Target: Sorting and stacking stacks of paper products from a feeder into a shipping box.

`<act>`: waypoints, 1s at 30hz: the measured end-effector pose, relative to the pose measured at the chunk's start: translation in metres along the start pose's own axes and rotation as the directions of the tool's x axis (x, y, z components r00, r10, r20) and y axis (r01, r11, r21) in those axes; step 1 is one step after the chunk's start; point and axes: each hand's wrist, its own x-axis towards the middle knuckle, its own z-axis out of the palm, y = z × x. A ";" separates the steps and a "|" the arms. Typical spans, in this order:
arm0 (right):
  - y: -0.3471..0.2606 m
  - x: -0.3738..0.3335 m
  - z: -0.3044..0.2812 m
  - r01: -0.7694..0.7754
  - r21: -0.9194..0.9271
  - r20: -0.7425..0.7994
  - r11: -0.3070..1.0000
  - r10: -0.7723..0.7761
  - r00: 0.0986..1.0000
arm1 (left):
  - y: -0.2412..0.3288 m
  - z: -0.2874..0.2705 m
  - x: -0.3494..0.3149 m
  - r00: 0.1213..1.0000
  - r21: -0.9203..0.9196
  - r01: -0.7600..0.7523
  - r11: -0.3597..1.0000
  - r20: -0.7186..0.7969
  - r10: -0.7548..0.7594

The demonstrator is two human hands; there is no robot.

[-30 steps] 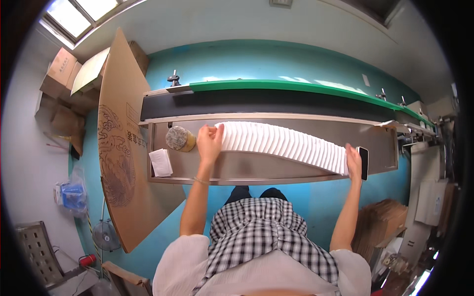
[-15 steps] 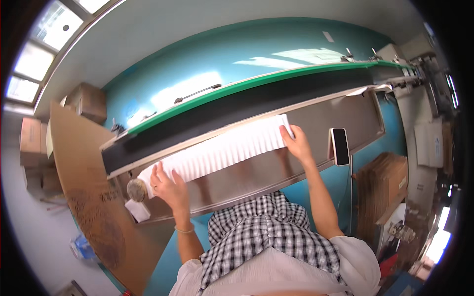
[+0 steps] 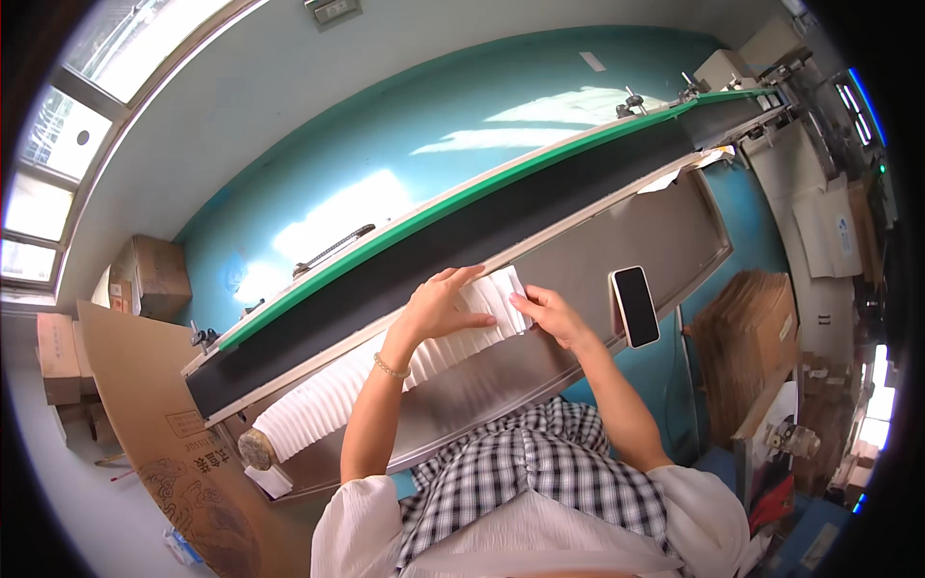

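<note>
A long row of white folded tissue packs (image 3: pixel 328 400), packed side by side, lies slantwise along a metal trough (image 3: pixel 626 241). My left hand (image 3: pixel 438 313) is laid across the row near its right end, fingers stretched over the far side and the thumb apart on the near side. At the right end, my right hand (image 3: pixel 554 316) has its thumb and fingers closed on the last packs; its lower fingers are partly hidden. A round brownish block (image 3: pixel 256 449) stands against the row's left end, with a small white pack (image 3: pixel 270 481) beside it.
Beyond the trough runs a black conveyor belt (image 3: pixel 405 279) with a green rail (image 3: pixel 443 207). A phone (image 3: pixel 634 306) stands at the trough's near edge. Brown cardboard (image 3: pixel 145 405) rises at the left; stacked flattened cartons (image 3: pixel 747 356) stand at the right.
My left hand has moved from the row's left end to near its right end. My right hand stays at the right end. The whole view has shifted and tilted.
</note>
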 end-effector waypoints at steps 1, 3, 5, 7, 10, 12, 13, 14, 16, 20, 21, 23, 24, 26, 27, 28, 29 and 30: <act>-0.008 -0.001 0.001 -0.008 -0.039 0.048 0.999 0.010 0.999 | 0.002 -0.001 0.001 1.000 0.002 0.001 1.000 0.003 -0.001; -0.005 0.006 0.006 -0.009 0.012 0.065 1.000 0.009 0.998 | 0.003 -0.003 0.001 0.998 0.034 -0.063 0.997 -0.025 0.064; -0.005 0.011 0.009 -0.013 0.053 0.092 0.999 0.008 0.996 | 0.000 -0.006 0.001 1.000 0.047 -0.030 0.998 -0.006 0.030; -0.006 0.005 0.010 0.042 -0.074 0.003 0.996 -0.042 0.999 | -0.002 -0.006 0.000 1.000 0.053 0.001 0.999 0.017 -0.002; -0.012 0.005 0.019 0.232 -0.230 -0.074 0.945 -0.255 0.964 | -0.001 -0.005 -0.002 1.000 0.001 -0.004 1.000 0.006 0.004; -0.008 0.011 0.023 0.257 -0.160 -0.109 0.953 -0.276 0.955 | 0.001 -0.004 -0.001 0.999 0.028 -0.018 0.999 -0.047 0.019; -0.006 0.016 0.024 0.292 -0.089 -0.144 0.952 -0.302 0.942 | 0.001 -0.006 -0.001 0.999 0.029 -0.021 0.999 -0.044 0.022; -0.004 0.016 0.021 0.294 -0.087 -0.148 0.952 -0.305 0.941 | 0.002 -0.007 -0.002 0.999 0.029 0.000 1.000 -0.034 0.001; -0.001 0.012 0.014 0.109 -0.067 -0.165 0.992 -0.118 0.979 | 0.001 -0.005 -0.004 0.999 0.018 -0.001 1.000 -0.050 0.001; -0.010 0.006 0.025 0.228 -0.168 -0.200 0.959 -0.260 0.945 | 0.002 -0.004 -0.004 0.997 0.025 -0.037 0.999 -0.061 0.039; -0.018 0.008 0.026 0.208 -0.283 -0.179 0.936 -0.265 0.948 | 0.002 -0.005 -0.004 0.998 0.058 -0.026 0.998 -0.053 0.029; -0.019 0.012 0.023 0.193 -0.396 -0.159 0.898 -0.274 0.948 | 0.002 -0.005 -0.003 0.998 0.093 -0.021 0.995 -0.049 0.026; -0.007 0.015 0.016 0.169 -0.273 -0.163 0.947 -0.219 0.962 | 0.000 -0.002 -0.005 0.997 0.089 -0.037 0.995 -0.066 0.043; -0.004 0.009 0.016 0.154 -0.192 -0.140 0.969 -0.182 0.973 | -0.005 -0.002 -0.009 0.994 0.089 -0.048 0.995 -0.093 0.056; -0.001 0.014 0.011 0.156 -0.195 -0.135 0.968 -0.184 0.974 | -0.008 -0.002 -0.011 0.992 0.093 -0.057 0.994 -0.103 0.066; 0.004 0.019 0.000 0.177 -0.205 -0.098 0.963 -0.200 0.975 | -0.008 0.001 -0.011 0.991 0.093 -0.067 0.993 -0.114 0.077; 0.000 0.017 -0.003 0.192 -0.213 -0.061 0.958 -0.209 0.976 | -0.006 0.002 -0.012 0.991 0.084 -0.062 0.994 -0.114 0.072; -0.007 0.030 -0.004 0.202 -0.111 -0.215 0.973 -0.222 0.951 | -0.005 0.000 -0.012 0.993 0.094 -0.054 0.994 -0.103 0.064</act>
